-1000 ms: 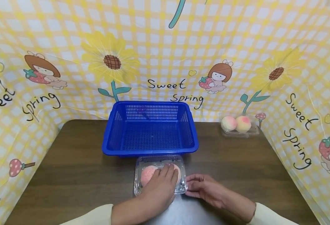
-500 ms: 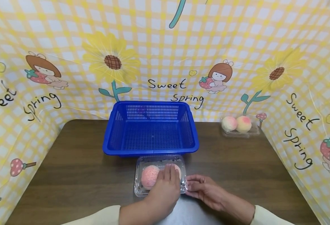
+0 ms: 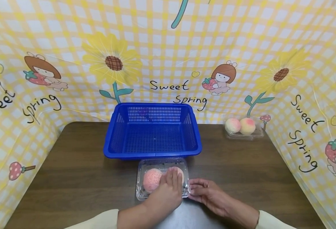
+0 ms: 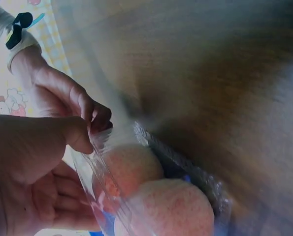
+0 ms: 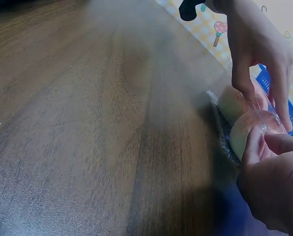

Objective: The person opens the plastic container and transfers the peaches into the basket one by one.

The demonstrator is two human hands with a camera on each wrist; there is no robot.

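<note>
A clear plastic box (image 3: 140, 194) with two pink peaches (image 3: 150, 180) stands in front of a blue basket. My left hand (image 3: 169, 192) reaches over the box and partly covers the right-hand peach. In the left wrist view its thumb (image 4: 77, 135) lies on one side of the clear lid (image 4: 107, 182) and its fingers on the other, gripping it. At the box's right edge, my right hand (image 3: 212, 195) pinches the plastic between thumb and fingers, as the right wrist view shows too. Both peaches (image 5: 254, 130) show through the plastic there.
Directly behind the box stands the blue basket (image 3: 153, 155) with slotted walls. Another clear box (image 3: 255, 133) with two peaches (image 3: 247, 126) sits at the table's back right. A checked yellow cloth (image 3: 168, 47) hangs round the back and sides of the brown table (image 3: 70, 178).
Over the box, my left hand has shifted a little to the right and its fingers have drawn closer together, uncovering more of the left peach. The right hand stays at the edge.
</note>
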